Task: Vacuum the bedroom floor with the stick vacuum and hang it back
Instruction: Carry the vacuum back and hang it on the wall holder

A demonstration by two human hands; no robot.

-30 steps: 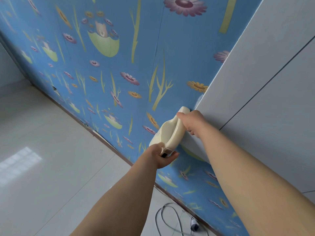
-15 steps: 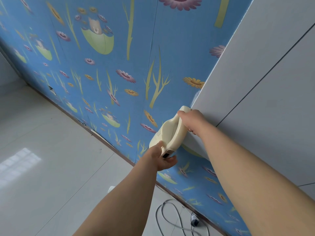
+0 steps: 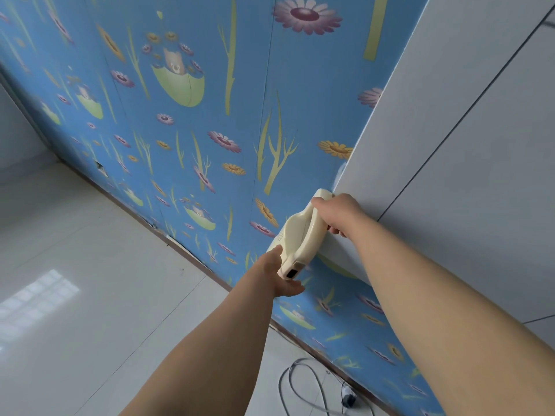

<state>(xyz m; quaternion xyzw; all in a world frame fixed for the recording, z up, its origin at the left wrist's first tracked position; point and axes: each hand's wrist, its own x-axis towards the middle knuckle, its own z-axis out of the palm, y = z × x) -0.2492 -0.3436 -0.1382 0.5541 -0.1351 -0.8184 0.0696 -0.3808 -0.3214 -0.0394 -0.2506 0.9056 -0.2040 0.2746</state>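
Note:
The cream-coloured body of the stick vacuum point(image 3: 300, 235) rests against the blue flowered wall, right beside the edge of a white cabinet. My right hand point(image 3: 336, 213) is wrapped around its handle at the top. My left hand point(image 3: 282, 276) sits under the lower end with the fingers spread, cupping it by a small dark display. The vacuum's tube and floor head are hidden behind my arms and the body.
A white cabinet panel point(image 3: 450, 145) fills the right side. The blue wallpapered wall point(image 3: 210, 100) runs diagonally down to a brown skirting strip. Glossy white floor tiles point(image 3: 90, 280) lie to the left. A grey cable point(image 3: 300, 385) with a plug lies on the floor near the wall.
My left hand has loosened from a closed grip on the vacuum's lower end to an open cupped palm beneath it. The right hand stays on the handle.

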